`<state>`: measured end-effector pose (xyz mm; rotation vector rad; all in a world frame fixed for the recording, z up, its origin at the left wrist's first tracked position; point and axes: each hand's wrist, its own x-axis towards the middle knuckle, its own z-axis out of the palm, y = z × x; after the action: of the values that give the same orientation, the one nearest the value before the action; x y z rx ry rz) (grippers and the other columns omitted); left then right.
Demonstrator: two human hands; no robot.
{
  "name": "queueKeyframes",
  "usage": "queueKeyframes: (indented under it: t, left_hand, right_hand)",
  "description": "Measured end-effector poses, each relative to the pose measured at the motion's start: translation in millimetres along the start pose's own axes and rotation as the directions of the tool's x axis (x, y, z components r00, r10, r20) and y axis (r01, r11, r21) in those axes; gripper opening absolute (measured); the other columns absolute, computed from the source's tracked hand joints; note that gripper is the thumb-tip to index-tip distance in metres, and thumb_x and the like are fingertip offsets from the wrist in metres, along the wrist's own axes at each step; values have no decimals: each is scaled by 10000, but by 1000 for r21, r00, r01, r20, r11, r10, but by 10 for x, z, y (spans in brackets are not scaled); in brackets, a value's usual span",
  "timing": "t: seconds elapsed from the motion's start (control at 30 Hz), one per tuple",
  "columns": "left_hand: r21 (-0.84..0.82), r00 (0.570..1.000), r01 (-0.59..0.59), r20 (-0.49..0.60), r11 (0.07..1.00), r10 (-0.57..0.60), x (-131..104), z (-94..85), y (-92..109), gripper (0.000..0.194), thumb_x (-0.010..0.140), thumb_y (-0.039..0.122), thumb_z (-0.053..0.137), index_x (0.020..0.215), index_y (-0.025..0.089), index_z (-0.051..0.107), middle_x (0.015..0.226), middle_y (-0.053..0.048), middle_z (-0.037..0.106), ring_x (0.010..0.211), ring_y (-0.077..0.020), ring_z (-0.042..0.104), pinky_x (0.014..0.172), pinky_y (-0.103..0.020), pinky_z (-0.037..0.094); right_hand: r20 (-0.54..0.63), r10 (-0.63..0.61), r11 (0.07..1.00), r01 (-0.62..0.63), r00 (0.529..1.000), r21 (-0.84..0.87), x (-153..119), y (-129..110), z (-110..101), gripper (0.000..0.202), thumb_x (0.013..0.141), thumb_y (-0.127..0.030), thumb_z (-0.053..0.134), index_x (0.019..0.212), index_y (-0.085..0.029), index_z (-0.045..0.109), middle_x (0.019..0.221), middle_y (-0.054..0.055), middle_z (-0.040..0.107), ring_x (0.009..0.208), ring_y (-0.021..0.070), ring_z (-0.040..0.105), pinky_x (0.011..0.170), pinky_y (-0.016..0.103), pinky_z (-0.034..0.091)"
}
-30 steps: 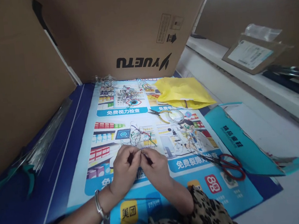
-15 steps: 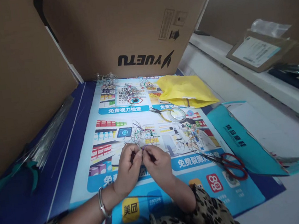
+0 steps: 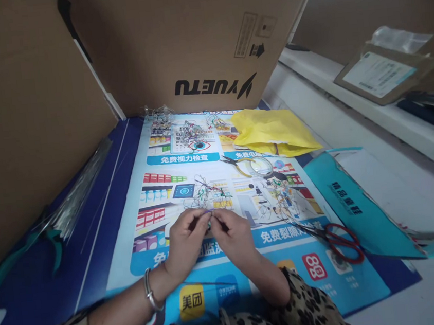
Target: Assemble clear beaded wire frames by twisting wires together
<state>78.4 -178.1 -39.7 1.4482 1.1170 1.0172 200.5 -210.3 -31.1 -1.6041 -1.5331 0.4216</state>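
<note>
My left hand and my right hand meet fingertip to fingertip over the printed mat. Between them both pinch a small, thin purple piece, perhaps wire; its full shape is hidden by the fingers. Just beyond the fingertips lies a tangle of thin coloured wire pieces. Another loose wire bunch is to the right. Red-handled scissors rest near my right forearm, blades toward the hands.
Small pliers lie by a clear ring-shaped roll. A yellow pouch and a teal package sit on the right. Teal-handled pliers and straight wires lie left. A cardboard box stands behind.
My hands have shifted slightly, fingers a little straighter, and the purple piece shows more clearly at the fingertips. The whole view has moved slightly.
</note>
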Motion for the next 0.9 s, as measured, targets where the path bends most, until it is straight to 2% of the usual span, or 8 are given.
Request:
queueKeyframes:
  t: [0.17, 0.33, 0.43, 0.5, 0.6, 0.7, 0.8, 0.9]
  left_hand:
    - [121, 976, -207, -37, 971, 213, 12, -30, 5, 86, 843, 216, 555, 879, 197, 630, 828, -4, 617, 757, -114, 599, 703, -232, 494]
    - [308, 841, -529, 67, 791, 537, 7, -94, 11, 175, 824, 102, 552, 959, 180, 633, 901, -38, 660, 871, -129, 614, 787, -237, 503]
    - [348, 773, -622, 130, 701, 621, 35, -142, 71, 224, 820, 68, 537, 999, 165, 631, 942, -61, 671, 910, -135, 617, 824, -240, 503]
    - [335, 769, -627, 125, 703, 627, 63, -166, 141, 221, 820, 74, 533, 988, 169, 640, 950, -66, 674, 922, -142, 620, 830, -249, 505]
    - [262, 863, -499, 65, 826, 501, 109, -198, 284, 151, 827, 141, 535, 901, 183, 660, 931, -56, 679, 857, -147, 635, 766, -261, 519]
    - [70, 984, -166, 85, 984, 160, 163, -237, 435, 119, 837, 235, 535, 857, 182, 639, 718, -15, 664, 564, -102, 583, 535, -217, 480]
    - [-110, 988, 88, 133, 990, -73, 231, -276, 530, 167, 842, 321, 536, 889, 175, 604, 487, 38, 564, 408, -79, 455, 405, -184, 357]
    - [-175, 992, 110, 74, 978, -98, 304, -291, 546, 198, 814, 354, 575, 871, 165, 594, 457, 41, 552, 394, -76, 440, 396, -182, 324]
  right_hand:
    - [184, 18, 999, -11, 983, -40, 97, -9, -135, 194, 861, -211, 467, 875, -184, 659, 840, 45, 697, 774, 162, 632, 691, 235, 446]
    - [296, 81, 962, 3, 952, -273, 222, -93, -333, 192, 869, -234, 478, 800, -205, 655, 741, 19, 686, 699, 154, 622, 617, 225, 380]
    - [295, 72, 919, 52, 953, -390, 299, -149, -423, 177, 856, -255, 506, 751, -202, 638, 732, 19, 680, 684, 149, 607, 603, 226, 336]
    - [348, 45, 921, 97, 936, -378, 368, -181, -472, 167, 852, -245, 510, 742, -198, 626, 729, 13, 672, 679, 139, 592, 595, 221, 319]
    - [489, -25, 950, 173, 872, -260, 497, -232, -527, 181, 861, -203, 484, 729, -190, 607, 698, -5, 641, 659, 116, 563, 585, 206, 310]
    - [562, -84, 965, 208, 823, -160, 623, -285, -545, 196, 853, -172, 481, 696, -176, 597, 667, -13, 612, 632, 99, 538, 574, 195, 311]
    - [518, -104, 979, 179, 849, -96, 717, -310, -515, 173, 829, -191, 523, 684, -175, 615, 647, -21, 602, 601, 91, 519, 559, 193, 322]
    - [448, -93, 996, 81, 889, 47, 774, -296, -469, 125, 801, -223, 569, 703, -181, 635, 606, -39, 584, 556, 84, 499, 521, 185, 337]
